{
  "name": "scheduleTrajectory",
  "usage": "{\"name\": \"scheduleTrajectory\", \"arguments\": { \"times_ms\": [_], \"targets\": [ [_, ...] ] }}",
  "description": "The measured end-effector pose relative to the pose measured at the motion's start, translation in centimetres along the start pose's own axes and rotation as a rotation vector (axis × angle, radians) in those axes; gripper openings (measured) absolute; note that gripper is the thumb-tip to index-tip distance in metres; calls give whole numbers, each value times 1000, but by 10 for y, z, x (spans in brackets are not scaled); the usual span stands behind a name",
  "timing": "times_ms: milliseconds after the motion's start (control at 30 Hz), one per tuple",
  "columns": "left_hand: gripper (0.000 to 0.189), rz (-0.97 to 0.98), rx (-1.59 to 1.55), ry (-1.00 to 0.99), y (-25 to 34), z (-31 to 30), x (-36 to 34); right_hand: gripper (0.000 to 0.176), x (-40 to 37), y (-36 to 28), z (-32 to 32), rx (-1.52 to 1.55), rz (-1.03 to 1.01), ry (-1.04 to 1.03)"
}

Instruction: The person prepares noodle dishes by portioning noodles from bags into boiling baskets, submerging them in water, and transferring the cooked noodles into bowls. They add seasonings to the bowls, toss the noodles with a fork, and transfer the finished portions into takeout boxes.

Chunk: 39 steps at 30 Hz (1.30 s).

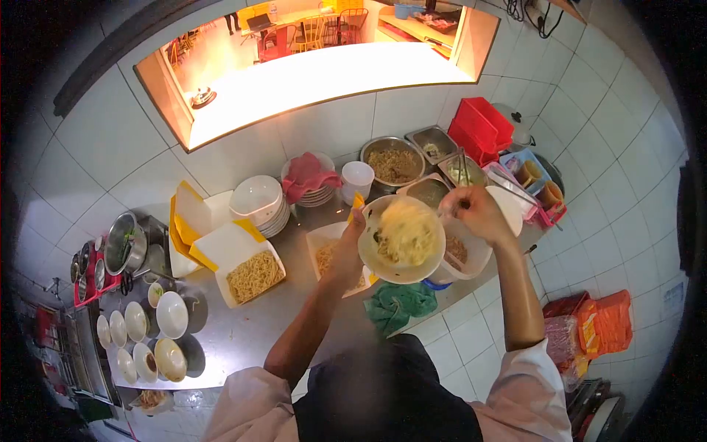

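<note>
Left hand [353, 234] holds noodle bowl [401, 237]; right hand [472, 213] at rim

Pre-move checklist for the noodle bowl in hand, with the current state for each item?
1. Left hand grips the bowl at its left rim: ok.
2. Noodles piled inside the rim, none hanging over: ok.
3. Right hand sits at the bowl's right edge; what it holds is blurred: cannot tell.
4. Bowl is held up over the counter, not set down: ok.
5. Bowl is level: cannot tell from this angle.
6. Bare counter is free left of the green cloth: ok.
</note>
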<state>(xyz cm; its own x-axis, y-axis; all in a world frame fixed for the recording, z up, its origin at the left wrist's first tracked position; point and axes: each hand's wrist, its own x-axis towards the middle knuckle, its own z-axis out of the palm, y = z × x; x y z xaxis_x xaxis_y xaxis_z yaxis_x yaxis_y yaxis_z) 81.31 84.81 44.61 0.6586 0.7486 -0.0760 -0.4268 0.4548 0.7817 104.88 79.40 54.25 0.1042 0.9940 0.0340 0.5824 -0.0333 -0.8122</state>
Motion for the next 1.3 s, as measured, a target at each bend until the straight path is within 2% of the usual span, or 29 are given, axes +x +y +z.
{"name": "scheduleTrajectory", "arguments": {
  "times_ms": [33,67,133,167,200,300,333,400,433,500,533,600,633,667,700,733,800,933,1000,1033,1100,1133,1200,1300],
  "targets": [
    [75,0,-16,-22,-2,-1,6,18,-6,2,-4,-386,-85,114],
    [75,6,-15,-20,-3,-1,10,18,-15,-12,-7,-386,-92,114],
    [73,55,137,52,-5,-1,15,16,-32,-37,-13,-933,-415,619],
    [73,58,142,59,-7,-2,18,18,-37,-45,-16,-936,-396,659],
    [72,71,119,74,-9,-2,20,18,-37,-39,-11,-928,-394,658],
    [71,72,139,107,-2,6,20,16,-22,-9,20,-712,-413,400],
    [71,64,178,125,2,8,20,16,-16,3,25,-708,-412,402],
    [71,85,211,127,-1,-1,30,14,-3,18,32,-206,-41,225],
    [71,103,243,128,-3,-7,35,14,0,23,29,-200,-42,220],
    [70,138,252,103,-2,-16,45,13,10,27,19,151,-88,220],
    [69,175,253,72,-1,-21,50,13,13,26,15,159,-82,222],
    [70,118,260,93,7,-27,60,10,15,1,-3,-169,-397,484],
    [71,68,262,114,10,-30,64,10,17,-12,-11,-167,-385,486],
    [71,57,264,111,15,-32,68,12,19,-26,-20,-330,-489,545],
    [72,86,241,13,20,-35,73,14,18,-37,-24,-495,-593,600],
    [73,117,217,-84,25,-36,77,14,16,-44,-25,-494,-586,603],
    [74,96,147,-115,31,-36,84,17,14,-54,-25,-745,-746,619],
    [72,130,185,-108,31,-42,97,14,28,-29,-12,-759,-624,694],
    [71,141,196,-118,23,-47,105,13,42,13,12,-782,-493,488],
    [71,173,202,-130,19,-48,107,13,46,33,24,-781,-491,493],
    [70,208,206,-140,19,-45,105,14,50,58,41,-205,-256,343],
    [71,173,259,-77,20,-42,99,14,51,65,36,-206,-258,338],
    [73,135,310,-4,21,-38,86,16,50,65,26,199,-182,328],
    [77,48,263,75,25,-32,71,15,41,24,-1,204,-179,333]
  ]
}}
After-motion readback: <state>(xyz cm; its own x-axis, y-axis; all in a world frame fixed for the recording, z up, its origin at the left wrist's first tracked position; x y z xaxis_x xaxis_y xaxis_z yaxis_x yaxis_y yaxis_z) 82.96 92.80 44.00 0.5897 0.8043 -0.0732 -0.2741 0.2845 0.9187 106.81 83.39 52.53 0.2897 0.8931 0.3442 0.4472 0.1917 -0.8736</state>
